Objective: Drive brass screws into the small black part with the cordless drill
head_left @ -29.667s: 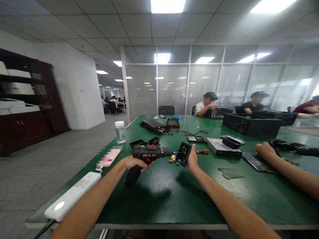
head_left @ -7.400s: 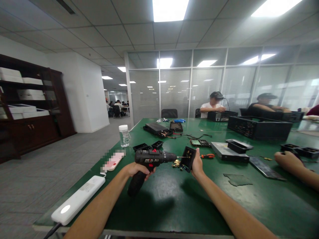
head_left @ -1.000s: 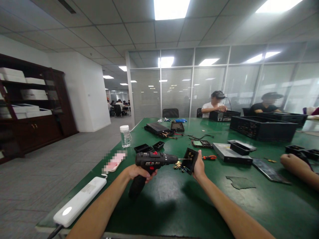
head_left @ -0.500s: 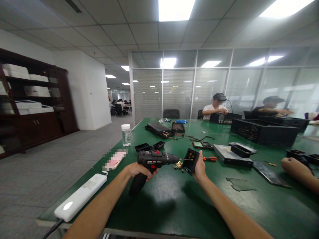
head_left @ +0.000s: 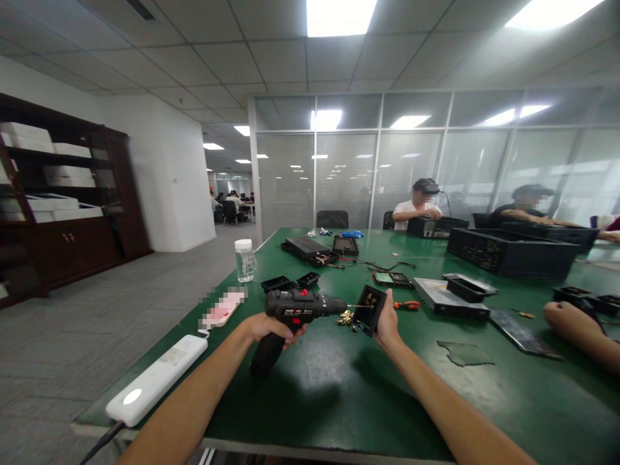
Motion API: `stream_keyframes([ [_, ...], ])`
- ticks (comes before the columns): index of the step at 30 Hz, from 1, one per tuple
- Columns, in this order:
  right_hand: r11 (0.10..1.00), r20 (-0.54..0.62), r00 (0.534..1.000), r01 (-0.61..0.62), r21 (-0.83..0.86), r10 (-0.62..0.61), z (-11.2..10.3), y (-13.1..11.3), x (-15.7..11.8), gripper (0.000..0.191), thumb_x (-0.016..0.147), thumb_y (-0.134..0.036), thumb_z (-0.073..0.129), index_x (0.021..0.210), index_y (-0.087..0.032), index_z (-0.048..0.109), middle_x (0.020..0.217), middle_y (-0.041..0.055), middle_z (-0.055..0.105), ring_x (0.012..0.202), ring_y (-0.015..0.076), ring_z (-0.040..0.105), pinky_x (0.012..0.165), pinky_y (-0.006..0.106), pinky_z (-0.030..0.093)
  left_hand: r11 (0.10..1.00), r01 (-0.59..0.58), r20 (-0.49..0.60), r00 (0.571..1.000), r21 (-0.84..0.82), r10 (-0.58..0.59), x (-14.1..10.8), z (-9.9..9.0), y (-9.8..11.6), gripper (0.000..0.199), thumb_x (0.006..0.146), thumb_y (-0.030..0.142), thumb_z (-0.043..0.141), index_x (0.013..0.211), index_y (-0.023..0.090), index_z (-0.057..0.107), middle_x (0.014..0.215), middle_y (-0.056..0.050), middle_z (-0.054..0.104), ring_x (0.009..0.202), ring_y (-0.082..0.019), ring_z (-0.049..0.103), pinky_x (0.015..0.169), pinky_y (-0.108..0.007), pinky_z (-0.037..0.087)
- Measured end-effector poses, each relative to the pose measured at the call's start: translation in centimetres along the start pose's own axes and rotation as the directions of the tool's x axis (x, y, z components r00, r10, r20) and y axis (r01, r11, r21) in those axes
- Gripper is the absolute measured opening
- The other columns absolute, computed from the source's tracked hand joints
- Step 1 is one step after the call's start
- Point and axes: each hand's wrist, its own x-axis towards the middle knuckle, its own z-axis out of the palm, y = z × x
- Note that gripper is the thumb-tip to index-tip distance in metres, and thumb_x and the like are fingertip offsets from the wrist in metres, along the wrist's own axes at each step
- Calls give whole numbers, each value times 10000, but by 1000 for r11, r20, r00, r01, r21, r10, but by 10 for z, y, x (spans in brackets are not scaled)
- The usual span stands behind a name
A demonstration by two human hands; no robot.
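Observation:
My left hand (head_left: 272,328) is wrapped round the grip of a black cordless drill (head_left: 303,305), held level above the table. Its long thin bit points right and reaches into a small black plastic box (head_left: 367,312). My right hand (head_left: 388,318) holds that box by its right side, tilted with the open face toward the drill. Brass-coloured parts show inside the box; whether the bit touches one I cannot tell. Under the drill's tip lies a small heap of brass pieces (head_left: 345,317). An orange-handled tool (head_left: 407,305) lies just behind my right hand.
Left on the green table (head_left: 387,413) are a white power strip (head_left: 159,378), a pink phone (head_left: 225,311) and a clear bottle (head_left: 245,261). Small black boxes (head_left: 281,284) sit behind the drill. At right are a silver drive (head_left: 450,300), a black case (head_left: 511,252) and another person's hand (head_left: 571,323).
The drill and the box hold nearly the same pose, with the bit still inside the box. The whole view has shifted very slightly.

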Motion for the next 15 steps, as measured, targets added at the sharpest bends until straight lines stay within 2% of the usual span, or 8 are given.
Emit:
stream_keyframes([
  [15, 999, -4, 1000, 14, 30, -14, 2, -3, -2, 446, 591, -603, 444, 727, -189, 538, 598, -33, 543, 551, 129, 521, 543, 254, 432, 1000, -6, 17, 1000, -12, 6, 0, -2, -2, 395, 563, 169, 597, 940, 91, 504, 794, -52, 469, 585, -96, 440, 506, -227, 367],
])
